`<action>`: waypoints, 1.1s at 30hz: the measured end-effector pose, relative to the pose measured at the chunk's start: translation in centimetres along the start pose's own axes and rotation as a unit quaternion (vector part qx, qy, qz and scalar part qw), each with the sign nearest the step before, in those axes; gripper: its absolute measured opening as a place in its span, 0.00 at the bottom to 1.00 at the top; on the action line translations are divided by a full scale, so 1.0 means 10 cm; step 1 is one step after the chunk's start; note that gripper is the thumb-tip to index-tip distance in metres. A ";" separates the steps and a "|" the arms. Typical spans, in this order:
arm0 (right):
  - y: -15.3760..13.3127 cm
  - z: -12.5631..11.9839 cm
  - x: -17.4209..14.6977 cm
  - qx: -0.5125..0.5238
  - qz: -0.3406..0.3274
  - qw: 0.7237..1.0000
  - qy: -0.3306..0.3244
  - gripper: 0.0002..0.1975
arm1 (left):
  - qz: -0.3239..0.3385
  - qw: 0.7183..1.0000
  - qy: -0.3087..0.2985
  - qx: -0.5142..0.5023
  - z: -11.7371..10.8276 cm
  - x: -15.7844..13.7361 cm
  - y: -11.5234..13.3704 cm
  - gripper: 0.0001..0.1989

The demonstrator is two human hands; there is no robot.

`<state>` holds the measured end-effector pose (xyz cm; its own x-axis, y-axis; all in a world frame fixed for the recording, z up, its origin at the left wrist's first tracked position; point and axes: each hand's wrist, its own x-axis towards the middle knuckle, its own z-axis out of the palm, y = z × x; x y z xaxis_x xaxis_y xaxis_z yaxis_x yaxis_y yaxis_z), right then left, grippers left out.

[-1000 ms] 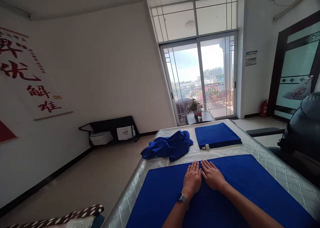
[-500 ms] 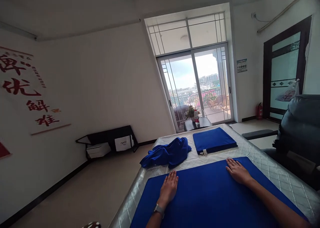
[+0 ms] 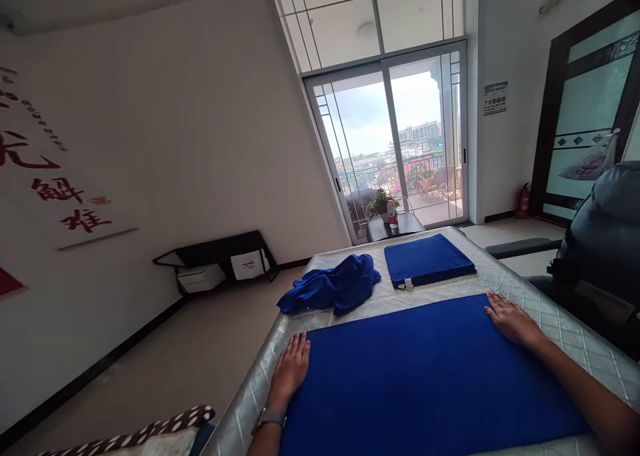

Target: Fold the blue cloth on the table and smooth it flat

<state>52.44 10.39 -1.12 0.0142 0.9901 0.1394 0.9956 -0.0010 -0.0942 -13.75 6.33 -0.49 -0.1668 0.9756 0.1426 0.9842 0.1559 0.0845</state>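
A blue cloth (image 3: 400, 376) lies spread flat on a table with a silvery quilted cover (image 3: 565, 319). My left hand (image 3: 290, 369), with a watch on its wrist, rests flat at the cloth's far left corner, fingers stretched out. At the far right corner my right hand (image 3: 513, 319) lies palm down, its fingers also stretched. Neither hand grips anything. Beyond the spread cloth, a crumpled blue cloth (image 3: 335, 286) sits on the left and a neatly folded blue cloth (image 3: 427, 259) with a white tag on the right.
A dark armchair (image 3: 603, 243) stands right of the table. Past the far end is a small black table (image 3: 395, 226) with a plant and a bottle (image 3: 392, 214). A black shelf (image 3: 225, 259) stands by the left wall, and a dotted brown fabric (image 3: 150, 433) shows at lower left.
My hands have slid apart, the left one leftward and the right one rightward, out to the cloth's far corners. The view has tilted down somewhat.
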 end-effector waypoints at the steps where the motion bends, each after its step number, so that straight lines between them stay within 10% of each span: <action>1: -0.01 -0.01 0.00 -0.009 0.007 1.000 -0.002 0.35 | -0.003 1.000 -0.001 -0.003 0.00 0.00 0.01 0.30; 10: -0.37 -0.39 -0.27 -0.043 -0.033 0.992 0.117 0.31 | -0.014 0.997 0.055 -0.044 -0.39 -0.17 0.22 0.30; 16: -1.46 -0.65 -0.58 0.044 -0.130 0.988 0.070 0.32 | 0.174 0.978 0.031 -0.114 -0.75 -0.40 1.02 0.31; 23: -2.61 -0.43 -0.95 0.100 -0.235 0.967 -0.019 0.33 | 0.297 0.952 0.015 -0.075 -0.25 -0.91 2.12 0.32; 33: -2.60 -0.31 -0.98 0.111 -0.212 0.970 -0.042 0.35 | 0.311 0.948 0.023 -0.056 -0.11 -0.97 2.13 0.31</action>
<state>26.69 0.30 2.98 -0.4087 0.9031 0.1318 0.8656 0.4293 -0.2578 8.76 0.03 0.99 0.4394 0.8651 0.2419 0.8806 -0.4680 0.0741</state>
